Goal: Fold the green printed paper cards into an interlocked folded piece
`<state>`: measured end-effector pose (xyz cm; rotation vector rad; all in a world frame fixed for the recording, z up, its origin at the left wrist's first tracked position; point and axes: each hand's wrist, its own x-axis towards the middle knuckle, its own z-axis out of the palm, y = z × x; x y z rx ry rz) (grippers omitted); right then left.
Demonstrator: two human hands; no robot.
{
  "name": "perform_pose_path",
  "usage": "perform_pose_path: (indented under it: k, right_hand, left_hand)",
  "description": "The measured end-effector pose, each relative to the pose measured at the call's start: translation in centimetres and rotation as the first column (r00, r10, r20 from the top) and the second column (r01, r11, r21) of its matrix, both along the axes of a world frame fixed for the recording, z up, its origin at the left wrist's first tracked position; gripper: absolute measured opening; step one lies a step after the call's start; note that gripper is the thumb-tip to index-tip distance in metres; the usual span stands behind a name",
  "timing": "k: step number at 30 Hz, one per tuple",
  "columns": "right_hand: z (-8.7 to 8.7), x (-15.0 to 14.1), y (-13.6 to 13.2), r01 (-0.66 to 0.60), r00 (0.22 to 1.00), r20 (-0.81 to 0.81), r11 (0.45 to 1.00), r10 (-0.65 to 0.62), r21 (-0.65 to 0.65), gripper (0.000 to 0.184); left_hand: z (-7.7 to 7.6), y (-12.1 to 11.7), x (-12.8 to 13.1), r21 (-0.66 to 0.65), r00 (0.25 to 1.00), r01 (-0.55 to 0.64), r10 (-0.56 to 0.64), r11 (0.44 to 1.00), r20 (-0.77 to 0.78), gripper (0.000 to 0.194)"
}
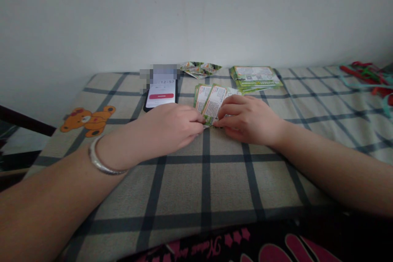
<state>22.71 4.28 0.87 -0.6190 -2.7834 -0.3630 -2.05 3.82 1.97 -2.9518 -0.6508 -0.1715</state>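
Note:
Several small green-edged printed cards (216, 97) lie fanned near the middle of the table, text side up. My left hand (179, 125), a silver bangle on its wrist, has its fingers closed at the lower left corner of the front card. From the other side, my right hand (245, 116) curls its fingers onto the lower right of the same card. The palm sides of both hands and the fingertips' undersides are hidden. My right hand also covers part of a paler card behind.
A phone (161, 92) showing a timer lies left of the cards. Behind are a folded printed wrapper (201, 68) and a stack of larger green leaflets (256, 78). An orange bear cutout (89, 120) lies at the left, red and green cords (367, 75) at the far right. A wall backs the checked tablecloth (184, 196).

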Motion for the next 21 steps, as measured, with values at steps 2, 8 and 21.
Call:
perform_pose_path:
  k: [2, 8, 21]
  right_hand:
    - [0.14, 0.14, 0.06, 0.007, 1.000, 0.001, 1.000, -0.007, 0.000, 0.019]
    - [0.45, -0.07, -0.23, 0.048, 0.998, 0.048, 0.999, -0.048, -0.007, 0.018]
    - [0.89, 0.53, 0.27, -0.014, 0.999, 0.042, 1.000, 0.014, -0.011, 0.021]
  left_hand:
    - [0.01, -0.16, 0.12, 0.001, 1.000, -0.006, 0.006, 1.000, 0.011, 0.022]
    - [-0.03, -0.28, 0.27, 0.014, 1.000, -0.009, 0.009, 1.000, 0.016, 0.018]
    - [0.50, -0.54, 0.09, -0.060, 0.997, -0.078, 0.077, 0.995, -0.020, 0.023]
